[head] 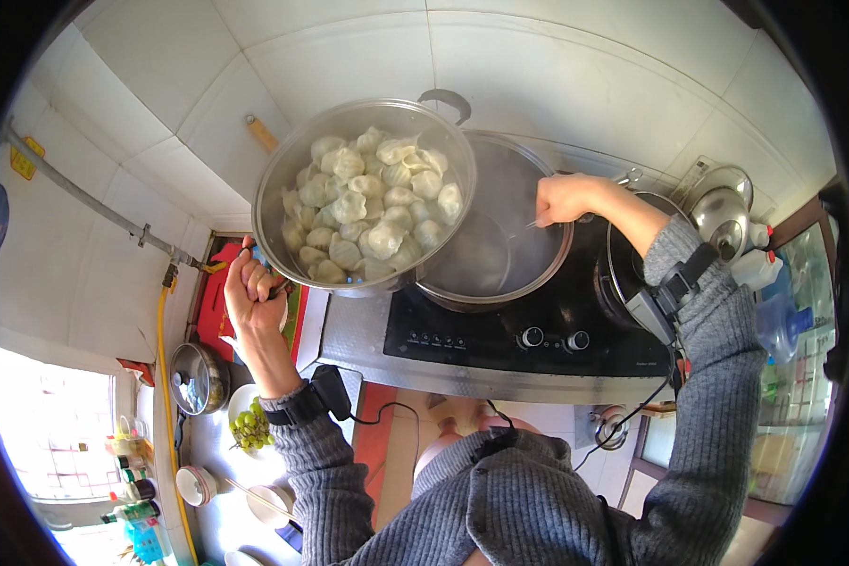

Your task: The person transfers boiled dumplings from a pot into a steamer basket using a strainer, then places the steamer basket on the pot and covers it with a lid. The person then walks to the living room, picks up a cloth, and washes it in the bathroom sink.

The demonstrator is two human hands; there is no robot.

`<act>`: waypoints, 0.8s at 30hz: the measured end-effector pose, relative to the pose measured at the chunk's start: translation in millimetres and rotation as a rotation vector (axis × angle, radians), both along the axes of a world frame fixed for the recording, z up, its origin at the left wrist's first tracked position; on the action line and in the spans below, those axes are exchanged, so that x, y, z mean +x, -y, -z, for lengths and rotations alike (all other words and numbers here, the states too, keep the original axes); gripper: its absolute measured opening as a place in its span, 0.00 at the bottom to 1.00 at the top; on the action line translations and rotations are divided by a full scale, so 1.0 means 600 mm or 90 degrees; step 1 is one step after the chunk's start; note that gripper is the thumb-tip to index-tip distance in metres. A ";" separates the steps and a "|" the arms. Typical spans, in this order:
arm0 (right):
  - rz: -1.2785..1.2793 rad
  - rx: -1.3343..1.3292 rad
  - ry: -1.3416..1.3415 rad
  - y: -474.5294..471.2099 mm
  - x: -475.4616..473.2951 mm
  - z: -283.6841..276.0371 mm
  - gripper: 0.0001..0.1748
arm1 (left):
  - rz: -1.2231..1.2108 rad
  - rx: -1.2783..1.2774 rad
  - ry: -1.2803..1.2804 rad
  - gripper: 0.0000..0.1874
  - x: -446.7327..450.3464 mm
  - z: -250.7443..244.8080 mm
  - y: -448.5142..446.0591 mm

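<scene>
My left hand [251,283] is closed around the dark side handle of a wide metal pot [277,177]. That pot is heaped with boiled dumplings [368,205] and is held up at the left, partly over a second, larger pot [530,163]. Steam rises from the larger pot, which stands on a black cooktop [460,329]; its contents are blurred. Over its right rim, my right hand [569,200] grips the thin metal handle of a utensil [522,232]. The round head, apparently a strainer or ladle, is low in the pot and hazy through the steam.
A dark pot [615,272] sits on the cooktop's right side, with metal lids [718,219] behind. To the left are a lidded pan [198,378], green grapes [251,428] on a plate, bowls [196,486] and chopsticks [262,499]. A yellow gas hose [163,354] runs down the wall.
</scene>
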State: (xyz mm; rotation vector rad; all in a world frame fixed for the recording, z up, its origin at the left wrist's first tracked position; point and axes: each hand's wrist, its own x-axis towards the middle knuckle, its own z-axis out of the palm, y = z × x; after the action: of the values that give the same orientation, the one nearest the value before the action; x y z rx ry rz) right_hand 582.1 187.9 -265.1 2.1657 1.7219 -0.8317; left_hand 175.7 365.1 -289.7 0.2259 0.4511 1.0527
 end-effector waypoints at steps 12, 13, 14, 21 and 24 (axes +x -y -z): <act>0.282 -0.007 -0.220 0.046 0.028 -0.039 0.11 | 0.008 -0.010 0.011 0.09 -0.002 0.006 -0.004; 0.280 0.008 -0.215 0.057 0.031 -0.050 0.11 | 0.013 -0.008 0.020 0.09 -0.001 0.005 -0.003; 0.286 0.024 -0.201 0.070 0.035 -0.060 0.10 | 0.008 -0.005 0.005 0.09 -0.001 0.005 -0.003; 0.315 0.088 -0.130 0.141 0.054 -0.134 0.09 | 0.001 0.004 -0.019 0.09 0.001 0.002 -0.001; 0.320 0.100 -0.070 0.167 0.064 -0.156 0.09 | 0.005 0.008 -0.017 0.09 0.001 0.002 -0.001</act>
State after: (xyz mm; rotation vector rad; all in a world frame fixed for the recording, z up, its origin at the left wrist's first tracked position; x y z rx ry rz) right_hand 620.7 87.9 -171.8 2.7643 1.3357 -0.9708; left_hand 176.5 365.6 -291.1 0.2522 0.4674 1.0455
